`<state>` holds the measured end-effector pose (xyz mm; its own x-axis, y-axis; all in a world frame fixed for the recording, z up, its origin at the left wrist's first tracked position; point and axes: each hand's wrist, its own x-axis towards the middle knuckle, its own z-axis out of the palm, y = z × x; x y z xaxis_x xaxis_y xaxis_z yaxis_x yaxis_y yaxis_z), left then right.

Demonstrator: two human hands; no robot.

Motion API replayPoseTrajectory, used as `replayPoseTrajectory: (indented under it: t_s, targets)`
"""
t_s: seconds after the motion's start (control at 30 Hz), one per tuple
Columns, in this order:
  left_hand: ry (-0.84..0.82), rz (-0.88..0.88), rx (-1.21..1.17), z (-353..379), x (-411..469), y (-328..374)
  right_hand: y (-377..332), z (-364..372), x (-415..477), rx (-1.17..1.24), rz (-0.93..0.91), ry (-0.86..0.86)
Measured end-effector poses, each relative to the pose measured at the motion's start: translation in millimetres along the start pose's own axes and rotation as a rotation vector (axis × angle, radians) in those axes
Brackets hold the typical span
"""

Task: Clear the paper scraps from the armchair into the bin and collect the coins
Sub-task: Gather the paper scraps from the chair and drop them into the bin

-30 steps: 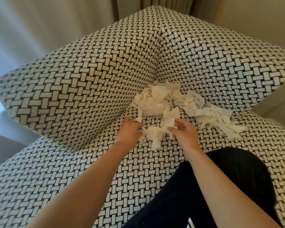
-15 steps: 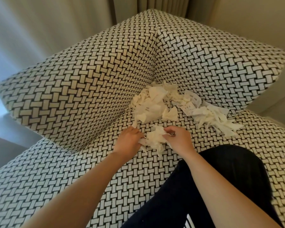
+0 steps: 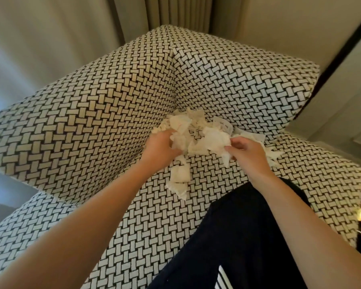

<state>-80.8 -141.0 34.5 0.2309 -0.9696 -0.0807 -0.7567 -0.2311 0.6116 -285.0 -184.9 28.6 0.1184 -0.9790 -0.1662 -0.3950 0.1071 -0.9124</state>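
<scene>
I'm gripping the paper scraps from both sides, left hand and right hand curling into the heap, which is lying straight ahead in the armchair's back corner.

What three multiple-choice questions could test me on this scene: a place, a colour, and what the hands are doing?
1. Where are the paper scraps?
A. back corner of the armchair seat
B. the floor
C. a bin

2. What colour is the armchair fabric?
A. red
B. black-and-white weave
C. green

3. What are the left hand and right hand doing?
A. resting flat
B. gripping scraps
C. holding coins

Answers: 1A, scraps bunch in the corner; 2B, the weave shows it; 3B, fingers curl round paper.
</scene>
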Motion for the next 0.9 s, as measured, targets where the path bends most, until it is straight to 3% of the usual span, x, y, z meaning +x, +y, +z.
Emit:
replayPoseTrajectory:
  t_s: [0.2, 0.43, 0.7, 0.9]
  targets:
    - [-0.024, 0.036, -0.296, 21, 19, 84, -3, -72, -5, 0.180, 0.034, 0.034]
    - [-0.288, -0.075, -0.686, 108, 23, 189, 32, -177, -45, 0.284, 0.121, 0.220]
    - [-0.659, -0.318, -0.779, 225, -17, 266, 122, -263, -101, 0.308, 0.351, 0.510]
    - [-0.846, -0.430, -0.708, 290, -55, 305, 188, -300, -127, 0.338, 0.548, 0.573]
